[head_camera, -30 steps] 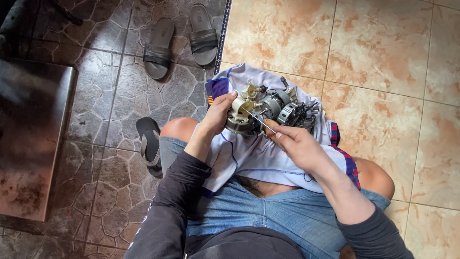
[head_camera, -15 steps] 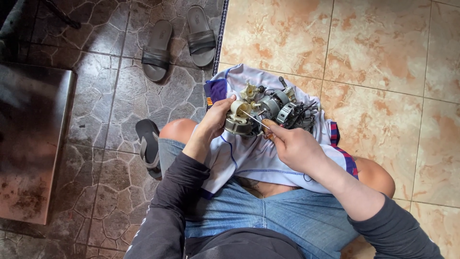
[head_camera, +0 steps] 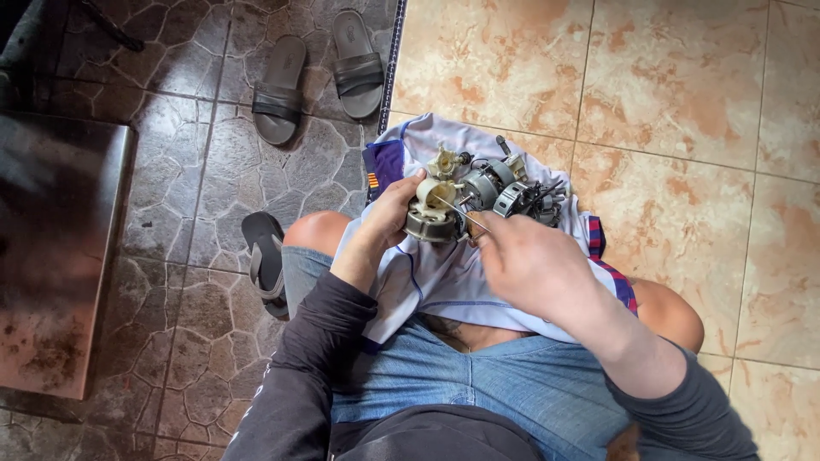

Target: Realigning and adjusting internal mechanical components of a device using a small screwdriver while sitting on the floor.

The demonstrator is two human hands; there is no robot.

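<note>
A small electric motor assembly (head_camera: 478, 192) of grey metal, cream plastic and dark wires rests on a white cloth (head_camera: 444, 273) spread over my lap. My left hand (head_camera: 389, 218) grips the motor's round left end. My right hand (head_camera: 530, 265) pinches a thin metal rod (head_camera: 457, 212), and the rod's tip touches the cream part on top of the motor. My knees stick out on both sides of the cloth, above denim shorts.
A pair of dark sandals (head_camera: 320, 72) lies on the dark stone floor at the top. A single sandal (head_camera: 266, 260) sits by my left knee. A rusty flat slab (head_camera: 55, 256) fills the left side. Orange tiles (head_camera: 683, 94) cover the right.
My right hand with the thin rod has shifted slightly down and toward me. The left hand keeps its hold on the motor, which has barely moved.
</note>
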